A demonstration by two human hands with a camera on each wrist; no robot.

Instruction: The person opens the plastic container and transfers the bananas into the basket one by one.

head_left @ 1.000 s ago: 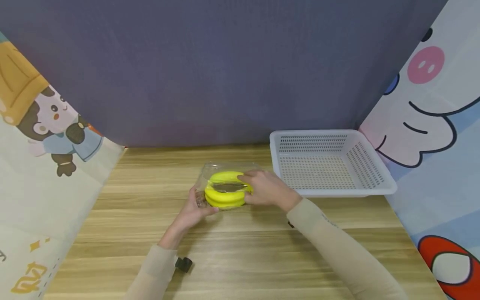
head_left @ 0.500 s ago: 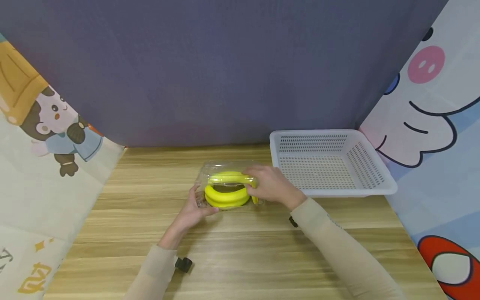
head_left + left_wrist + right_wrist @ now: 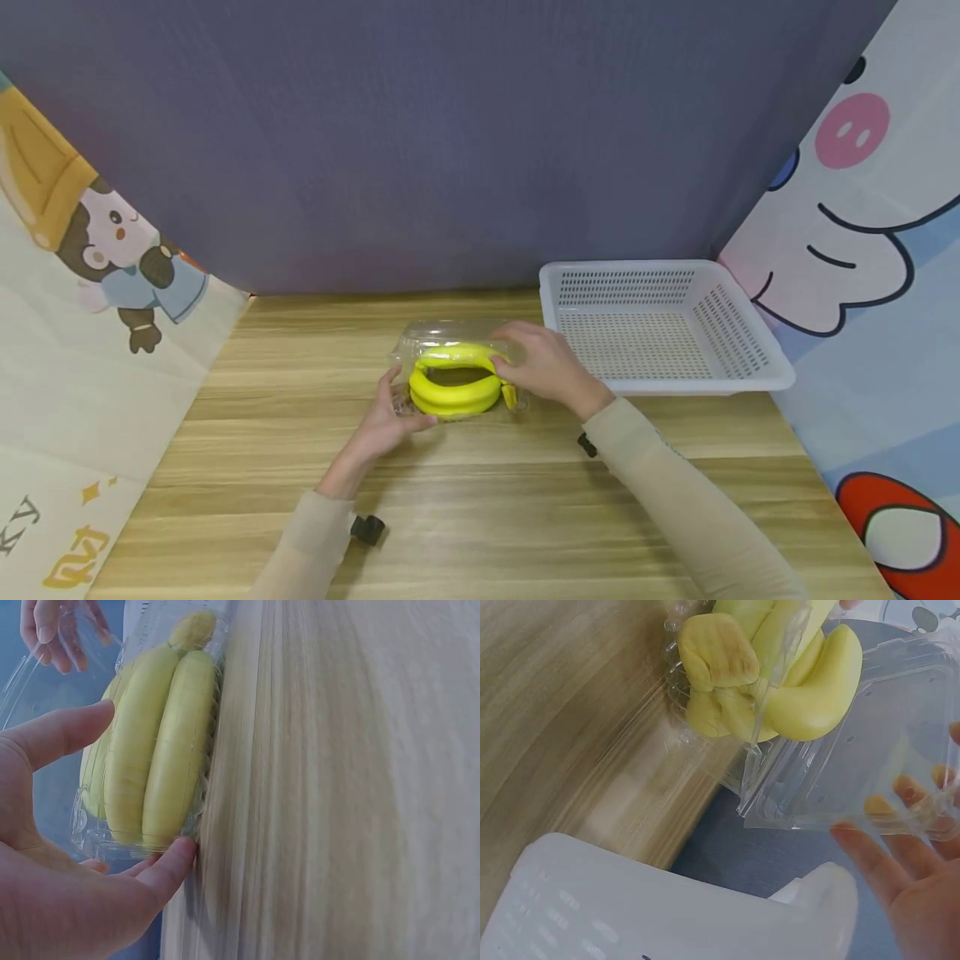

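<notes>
A bunch of yellow bananas (image 3: 453, 398) lies in a clear plastic clamshell box (image 3: 112, 851) on the table. My left hand (image 3: 382, 429) grips the box's left end, thumb on the near side and a finger along the left side. In the left wrist view the thumb tip sits right at the bottom edge. My right hand (image 3: 543, 371) holds the box's clear lid (image 3: 840, 780) by its edge, fingers showing through the plastic. The lid stands raised at an angle from the base. The brownish stem end (image 3: 720, 652) of the bunch points to the right.
A white perforated plastic basket (image 3: 667, 385) stands at the back right, close to my right hand. Behind the wooden table (image 3: 480, 517) rises a dark grey panel (image 3: 450, 150). Printed cartoon panels flank both sides.
My right hand has shifted slightly right and away from the bananas, with the lid in its fingers. The lid's edge has tilted back. My left hand stays on the box.
</notes>
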